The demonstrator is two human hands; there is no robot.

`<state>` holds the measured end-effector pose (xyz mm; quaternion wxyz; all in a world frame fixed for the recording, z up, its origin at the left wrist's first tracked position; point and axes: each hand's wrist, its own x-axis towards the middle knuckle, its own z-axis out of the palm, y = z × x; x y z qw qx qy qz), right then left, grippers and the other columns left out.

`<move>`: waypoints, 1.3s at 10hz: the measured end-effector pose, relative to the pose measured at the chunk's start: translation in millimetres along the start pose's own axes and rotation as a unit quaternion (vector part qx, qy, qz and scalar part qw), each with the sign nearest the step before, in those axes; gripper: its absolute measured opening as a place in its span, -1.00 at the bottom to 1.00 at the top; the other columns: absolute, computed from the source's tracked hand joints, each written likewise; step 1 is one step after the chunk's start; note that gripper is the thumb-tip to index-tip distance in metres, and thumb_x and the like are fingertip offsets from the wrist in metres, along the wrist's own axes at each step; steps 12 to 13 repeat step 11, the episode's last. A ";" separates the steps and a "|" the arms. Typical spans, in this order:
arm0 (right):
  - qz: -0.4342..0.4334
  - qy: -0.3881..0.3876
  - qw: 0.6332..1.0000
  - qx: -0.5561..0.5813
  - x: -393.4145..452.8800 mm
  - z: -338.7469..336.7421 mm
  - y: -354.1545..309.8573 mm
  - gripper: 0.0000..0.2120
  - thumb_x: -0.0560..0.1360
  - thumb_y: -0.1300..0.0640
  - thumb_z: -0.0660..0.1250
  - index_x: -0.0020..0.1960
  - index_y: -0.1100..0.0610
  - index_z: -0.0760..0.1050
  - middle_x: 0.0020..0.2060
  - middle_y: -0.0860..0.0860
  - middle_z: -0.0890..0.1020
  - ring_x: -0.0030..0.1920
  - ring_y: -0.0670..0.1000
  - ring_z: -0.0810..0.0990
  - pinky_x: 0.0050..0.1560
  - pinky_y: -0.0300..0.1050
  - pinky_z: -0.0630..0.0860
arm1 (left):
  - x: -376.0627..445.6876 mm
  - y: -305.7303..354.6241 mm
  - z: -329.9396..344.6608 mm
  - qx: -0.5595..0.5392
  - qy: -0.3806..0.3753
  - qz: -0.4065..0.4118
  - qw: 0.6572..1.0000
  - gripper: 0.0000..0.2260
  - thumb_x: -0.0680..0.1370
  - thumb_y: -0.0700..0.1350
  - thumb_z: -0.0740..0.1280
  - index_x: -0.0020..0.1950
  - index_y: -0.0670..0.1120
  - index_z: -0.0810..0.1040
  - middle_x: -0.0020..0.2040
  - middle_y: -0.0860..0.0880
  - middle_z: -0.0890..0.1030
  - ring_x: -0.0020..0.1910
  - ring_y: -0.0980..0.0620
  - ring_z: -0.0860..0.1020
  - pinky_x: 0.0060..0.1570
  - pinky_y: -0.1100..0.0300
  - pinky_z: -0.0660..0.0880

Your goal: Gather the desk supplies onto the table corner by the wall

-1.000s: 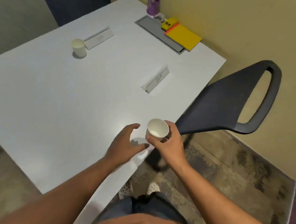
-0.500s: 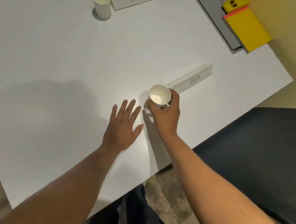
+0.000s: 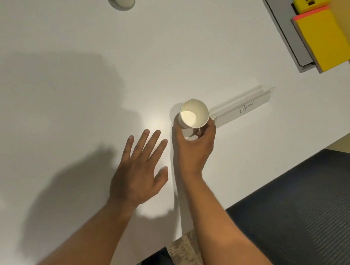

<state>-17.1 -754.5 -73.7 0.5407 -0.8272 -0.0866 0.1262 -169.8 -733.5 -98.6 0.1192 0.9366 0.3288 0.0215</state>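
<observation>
The white counter (image 3: pixel 59 64) carries a grey tray (image 3: pixel 276 13) and a yellow pad (image 3: pixel 326 41) at its far right by the wall, which looks like the gathering corner. The left hand (image 3: pixel 138 175) lies flat and wide, holding nothing, so it can steady the body. The right hand (image 3: pixel 195 145) grips the paper cup (image 3: pixel 194 113) just beside a name card (image 3: pixel 242 108); lift the cup clear of the card, keep it upright, and don't crush the thin wall.
</observation>
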 end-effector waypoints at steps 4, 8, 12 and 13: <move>0.029 0.073 0.997 -0.020 7.2 21.6 6.4 -0.49 0.36 -0.14 0.62 0.21 -0.01 0.56 -0.09 -0.18 0.55 0.03 -0.03 0.54 0.11 -0.06 0.54 | 2.2 1.1 -1.3 -0.003 -0.012 -0.012 1.000 -0.35 0.62 0.21 0.29 0.67 -0.01 0.32 0.73 -0.03 0.13 0.73 -0.10 0.05 0.65 -0.26 0.07; 0.008 0.125 0.992 -0.019 13.5 32.6 7.4 -0.52 0.35 -0.11 0.62 0.17 0.02 0.57 -0.17 -0.10 0.53 -0.08 0.01 0.51 0.04 0.02 0.56 | 2.0 0.3 -0.5 -0.024 -0.018 -0.010 1.000 -0.34 0.61 0.20 0.30 0.68 0.01 0.30 0.73 -0.01 0.12 0.73 -0.09 0.04 0.65 -0.26 0.07; 0.079 0.030 0.996 0.021 -10.5 -6.4 1.3 -0.42 0.35 0.00 0.66 0.30 -0.04 0.51 0.08 -0.18 0.62 0.00 -0.06 0.60 0.01 -0.28 0.57 | -3.1 2.0 -7.5 -0.007 0.004 0.003 1.000 -0.37 0.69 0.21 0.12 0.72 -0.02 0.18 0.74 -0.07 0.06 0.73 -0.10 0.02 0.64 -0.25 0.09; 0.079 0.030 0.996 0.021 -10.5 -6.4 1.3 -0.42 0.35 0.00 0.66 0.30 -0.04 0.51 0.08 -0.18 0.62 0.00 -0.06 0.60 0.01 -0.28 0.57 | -3.1 2.0 -7.5 -0.007 0.004 0.003 1.000 -0.37 0.69 0.21 0.12 0.72 -0.02 0.18 0.74 -0.07 0.06 0.73 -0.10 0.02 0.64 -0.25 0.09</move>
